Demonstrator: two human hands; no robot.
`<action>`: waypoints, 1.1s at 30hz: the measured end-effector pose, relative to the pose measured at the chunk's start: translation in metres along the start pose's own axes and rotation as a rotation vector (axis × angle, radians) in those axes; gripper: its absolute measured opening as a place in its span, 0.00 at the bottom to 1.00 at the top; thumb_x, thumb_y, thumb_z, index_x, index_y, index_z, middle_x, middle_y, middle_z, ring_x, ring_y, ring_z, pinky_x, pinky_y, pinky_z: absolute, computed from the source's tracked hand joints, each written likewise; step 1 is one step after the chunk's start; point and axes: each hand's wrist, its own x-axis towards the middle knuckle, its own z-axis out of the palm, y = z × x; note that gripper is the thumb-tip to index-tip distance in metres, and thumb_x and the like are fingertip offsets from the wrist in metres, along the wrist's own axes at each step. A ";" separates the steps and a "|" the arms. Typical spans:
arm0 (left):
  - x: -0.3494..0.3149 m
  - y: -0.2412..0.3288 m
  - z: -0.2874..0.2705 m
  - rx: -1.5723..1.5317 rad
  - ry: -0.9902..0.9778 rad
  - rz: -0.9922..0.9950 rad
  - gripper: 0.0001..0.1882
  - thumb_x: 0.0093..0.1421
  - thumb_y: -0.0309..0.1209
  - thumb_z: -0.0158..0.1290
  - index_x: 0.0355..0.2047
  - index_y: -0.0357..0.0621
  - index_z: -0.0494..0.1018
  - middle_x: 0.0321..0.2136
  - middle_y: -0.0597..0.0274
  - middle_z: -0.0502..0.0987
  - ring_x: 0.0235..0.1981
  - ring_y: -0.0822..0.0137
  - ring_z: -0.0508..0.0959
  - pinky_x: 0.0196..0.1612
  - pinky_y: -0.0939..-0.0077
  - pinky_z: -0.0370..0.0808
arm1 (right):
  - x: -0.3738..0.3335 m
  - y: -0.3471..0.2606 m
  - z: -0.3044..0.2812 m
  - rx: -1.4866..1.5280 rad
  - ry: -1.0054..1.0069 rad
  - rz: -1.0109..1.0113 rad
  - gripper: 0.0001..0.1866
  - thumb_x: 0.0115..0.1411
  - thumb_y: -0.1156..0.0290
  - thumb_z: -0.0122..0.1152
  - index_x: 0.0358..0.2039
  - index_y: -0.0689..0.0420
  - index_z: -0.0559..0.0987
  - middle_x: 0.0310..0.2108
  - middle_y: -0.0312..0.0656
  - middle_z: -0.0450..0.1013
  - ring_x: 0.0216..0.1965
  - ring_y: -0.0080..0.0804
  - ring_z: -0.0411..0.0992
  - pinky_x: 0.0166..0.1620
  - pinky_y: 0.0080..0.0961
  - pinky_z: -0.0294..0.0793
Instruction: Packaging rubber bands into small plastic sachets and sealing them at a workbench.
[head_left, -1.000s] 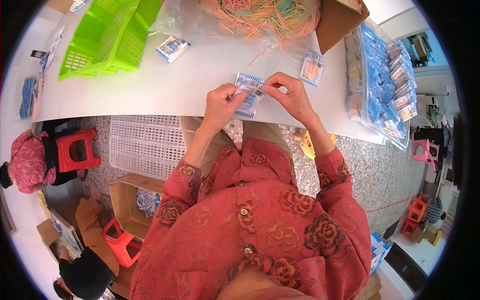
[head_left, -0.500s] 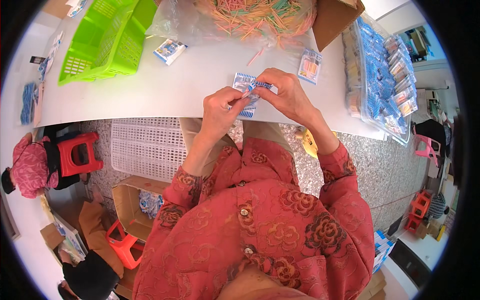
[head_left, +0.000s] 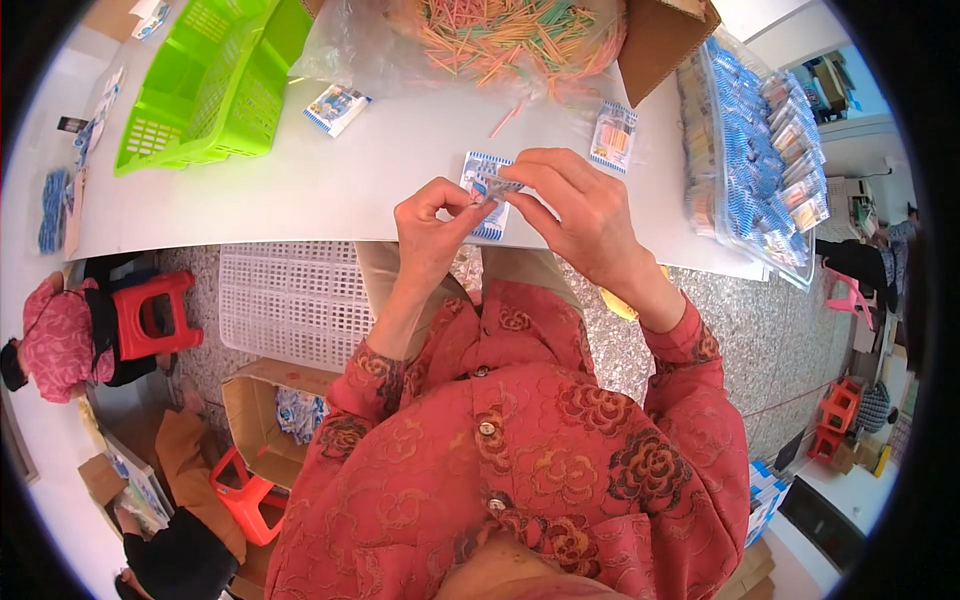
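Observation:
At the table's near edge, my left hand [head_left: 432, 225] pinches a small blue-and-white plastic packet [head_left: 480, 183] between thumb and fingers. My right hand [head_left: 585, 210] closes thumb and fingertips on the packet's right side, and its fingers partly cover it. Blue-striped wrapping shows above and below the fingertips; whether this is one packet or two overlapping ones, I cannot tell. To the right lies a flat packet [head_left: 613, 137] with pinkish sticks showing through its window. One loose pink stick [head_left: 506, 121] rests beyond my hands. Another packet [head_left: 338, 108] lies tilted to the left.
A clear bag of coloured sticks [head_left: 510, 40] lies at the back, beside a cardboard flap [head_left: 660, 50]. A clear bin [head_left: 808, 262] full of packets stands right, a green basket [head_left: 215, 90] left. Below are a white crate [head_left: 290, 300] and red stools [head_left: 155, 315]; people sit at the left.
My right hand has turned, its fingers now straighter over the packet. My left hand has shifted slightly left. The whole view has moved a little.

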 end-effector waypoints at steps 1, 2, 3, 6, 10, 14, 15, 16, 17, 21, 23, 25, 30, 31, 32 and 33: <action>-0.001 0.000 0.000 -0.017 0.015 -0.015 0.07 0.49 0.22 0.62 0.21 0.38 0.73 0.19 0.70 0.73 0.22 0.82 0.69 0.25 0.87 0.65 | 0.000 -0.001 0.000 -0.005 0.001 -0.001 0.14 0.44 0.79 0.66 0.35 0.58 0.78 0.34 0.39 0.73 0.31 0.32 0.73 0.29 0.24 0.74; -0.001 0.000 0.001 -0.037 0.028 -0.029 0.07 0.49 0.22 0.62 0.20 0.38 0.72 0.19 0.69 0.73 0.22 0.82 0.69 0.25 0.87 0.66 | 0.000 -0.002 -0.001 -0.056 0.006 -0.027 0.14 0.44 0.79 0.66 0.34 0.59 0.78 0.34 0.38 0.72 0.30 0.32 0.73 0.29 0.24 0.74; -0.002 0.001 0.001 -0.042 0.024 -0.023 0.07 0.49 0.22 0.62 0.20 0.38 0.72 0.19 0.69 0.73 0.22 0.82 0.69 0.25 0.87 0.66 | 0.000 -0.002 -0.002 -0.106 0.010 -0.053 0.13 0.44 0.80 0.65 0.33 0.59 0.78 0.34 0.37 0.72 0.30 0.32 0.73 0.29 0.24 0.74; -0.004 0.005 0.002 0.052 0.056 0.012 0.08 0.49 0.22 0.62 0.19 0.38 0.72 0.19 0.69 0.73 0.22 0.81 0.69 0.25 0.86 0.67 | -0.002 -0.005 0.002 -0.172 -0.024 -0.046 0.12 0.42 0.80 0.64 0.31 0.60 0.78 0.33 0.37 0.72 0.30 0.30 0.73 0.28 0.24 0.73; -0.010 0.010 0.005 0.074 0.059 -0.068 0.10 0.49 0.24 0.62 0.19 0.38 0.71 0.18 0.69 0.73 0.20 0.81 0.70 0.24 0.86 0.67 | -0.004 -0.002 0.004 -0.175 -0.018 -0.079 0.13 0.41 0.81 0.62 0.31 0.59 0.77 0.33 0.37 0.72 0.28 0.29 0.72 0.27 0.23 0.72; -0.013 0.015 0.008 0.072 0.064 -0.096 0.11 0.50 0.24 0.62 0.18 0.37 0.70 0.17 0.69 0.72 0.19 0.82 0.69 0.23 0.86 0.67 | -0.007 -0.002 0.006 -0.155 -0.012 -0.131 0.13 0.40 0.81 0.60 0.30 0.59 0.77 0.32 0.37 0.72 0.26 0.28 0.72 0.26 0.22 0.71; -0.013 0.016 0.008 0.081 0.066 -0.107 0.11 0.50 0.24 0.61 0.18 0.37 0.70 0.16 0.69 0.72 0.19 0.82 0.69 0.23 0.86 0.67 | -0.008 -0.002 0.007 -0.148 -0.011 -0.141 0.12 0.40 0.81 0.59 0.30 0.59 0.77 0.32 0.37 0.72 0.25 0.28 0.72 0.25 0.22 0.71; -0.014 0.016 0.008 0.078 0.069 -0.103 0.11 0.50 0.24 0.61 0.18 0.37 0.70 0.16 0.69 0.72 0.19 0.82 0.69 0.23 0.86 0.67 | -0.008 -0.002 0.006 -0.151 -0.012 -0.146 0.12 0.40 0.81 0.59 0.30 0.59 0.77 0.32 0.37 0.72 0.25 0.28 0.72 0.25 0.22 0.71; -0.014 0.016 0.008 0.069 0.065 -0.101 0.10 0.51 0.23 0.60 0.19 0.38 0.70 0.17 0.71 0.71 0.20 0.83 0.67 0.23 0.87 0.64 | -0.008 -0.002 0.006 -0.120 0.003 -0.166 0.12 0.40 0.81 0.60 0.30 0.59 0.77 0.32 0.37 0.73 0.24 0.29 0.72 0.25 0.23 0.71; -0.016 0.015 0.007 0.038 0.034 -0.148 0.08 0.52 0.20 0.58 0.20 0.39 0.70 0.17 0.73 0.71 0.21 0.84 0.67 0.24 0.88 0.63 | -0.012 0.003 0.008 -0.003 0.011 -0.139 0.11 0.43 0.81 0.62 0.30 0.60 0.77 0.28 0.41 0.74 0.22 0.31 0.72 0.23 0.24 0.70; -0.015 0.013 0.008 0.036 0.014 -0.133 0.08 0.51 0.21 0.59 0.19 0.38 0.70 0.17 0.70 0.72 0.20 0.83 0.69 0.24 0.87 0.66 | -0.012 -0.001 0.004 0.143 -0.097 0.056 0.10 0.45 0.81 0.62 0.31 0.60 0.77 0.26 0.42 0.74 0.22 0.33 0.72 0.23 0.25 0.69; -0.015 0.009 0.009 0.034 -0.006 -0.119 0.08 0.50 0.22 0.59 0.19 0.36 0.70 0.17 0.67 0.73 0.20 0.81 0.70 0.24 0.85 0.68 | -0.010 -0.002 0.001 0.290 -0.204 0.254 0.10 0.46 0.81 0.63 0.31 0.60 0.77 0.24 0.43 0.74 0.21 0.35 0.73 0.23 0.25 0.69; -0.014 0.004 0.013 0.094 -0.056 0.067 0.05 0.47 0.20 0.59 0.23 0.36 0.73 0.23 0.61 0.76 0.22 0.72 0.76 0.27 0.80 0.73 | -0.011 0.006 -0.003 0.240 -0.380 0.235 0.06 0.48 0.77 0.62 0.28 0.60 0.75 0.22 0.43 0.72 0.21 0.40 0.71 0.23 0.29 0.68; -0.015 0.006 0.014 0.093 -0.057 0.067 0.05 0.47 0.20 0.59 0.23 0.36 0.73 0.23 0.61 0.76 0.22 0.72 0.76 0.27 0.80 0.73 | -0.012 0.005 -0.002 0.239 -0.380 0.236 0.06 0.48 0.77 0.62 0.28 0.60 0.75 0.22 0.43 0.72 0.21 0.40 0.71 0.23 0.29 0.68; -0.015 0.014 0.016 0.168 -0.055 0.085 0.05 0.47 0.20 0.59 0.24 0.36 0.74 0.24 0.60 0.76 0.23 0.69 0.76 0.28 0.78 0.73 | -0.011 0.003 0.001 0.145 -0.316 0.186 0.05 0.49 0.76 0.62 0.26 0.60 0.74 0.21 0.42 0.71 0.21 0.40 0.71 0.23 0.30 0.68; -0.015 0.018 0.017 0.242 -0.052 0.104 0.05 0.47 0.20 0.59 0.25 0.37 0.74 0.25 0.58 0.76 0.23 0.66 0.77 0.29 0.77 0.74 | -0.011 0.000 0.003 0.051 -0.251 0.136 0.05 0.49 0.75 0.61 0.24 0.59 0.73 0.20 0.42 0.70 0.21 0.40 0.71 0.23 0.31 0.68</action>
